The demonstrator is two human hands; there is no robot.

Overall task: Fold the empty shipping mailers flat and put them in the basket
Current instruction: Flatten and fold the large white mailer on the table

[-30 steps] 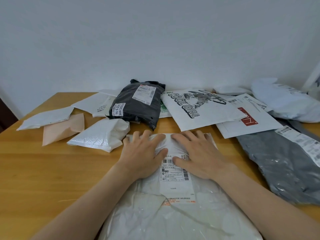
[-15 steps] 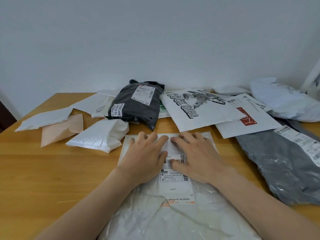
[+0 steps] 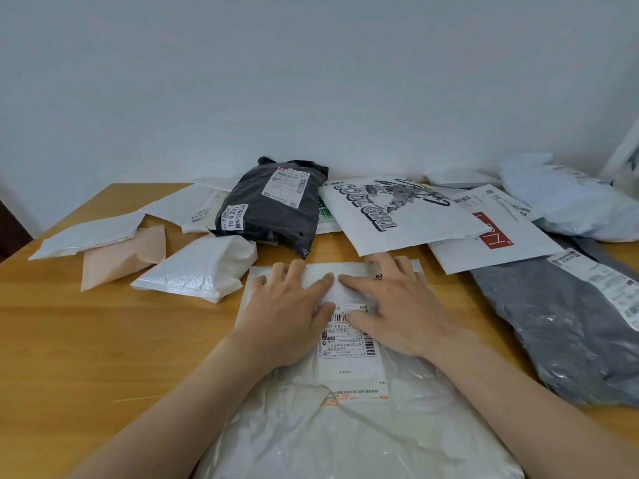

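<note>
White crinkled plastic mailer (image 3: 345, 444) fills the bottom centre of the frame and lies flat on the table, its far edge reaching mid-frame. Printed shipping label (image 3: 349, 354) runs down its middle: barcodes, "507-P802", small print too fine to read, an orange strip at the label's near end.

Left hand (image 3: 287, 305) and right hand (image 3: 397, 305) both lie palm down on the mailer's far end, fingers straight and spread, index tips almost meeting. Neither grips anything; both press flat.

Surface: honey-coloured wooden table (image 3: 103, 340), grain running left to right.

Right edge of frame: large grey plastic mailer (image 3: 560, 333) with a white label, text unreadable.

Left of centre: puffy white woven-plastic mailer (image 3: 200, 267), folded over. Further left, a peach paper envelope (image 3: 121, 254), partly under a flat white mailer (image 3: 90, 233).

Behind centre: black plastic mailer (image 3: 273, 212), two labels, the smaller reading "76-6-2". Right of it, a white flat mailer printed "COOL GIRL" (image 3: 415, 216) with a black graphic. This overlaps a white envelope with a red square logo (image 3: 491, 243). Upper right: a pale bluish-white plastic bag (image 3: 567, 205), rumpled.

Room: plain white wall (image 3: 311, 81) fills the upper half, table pushed against it.
</note>
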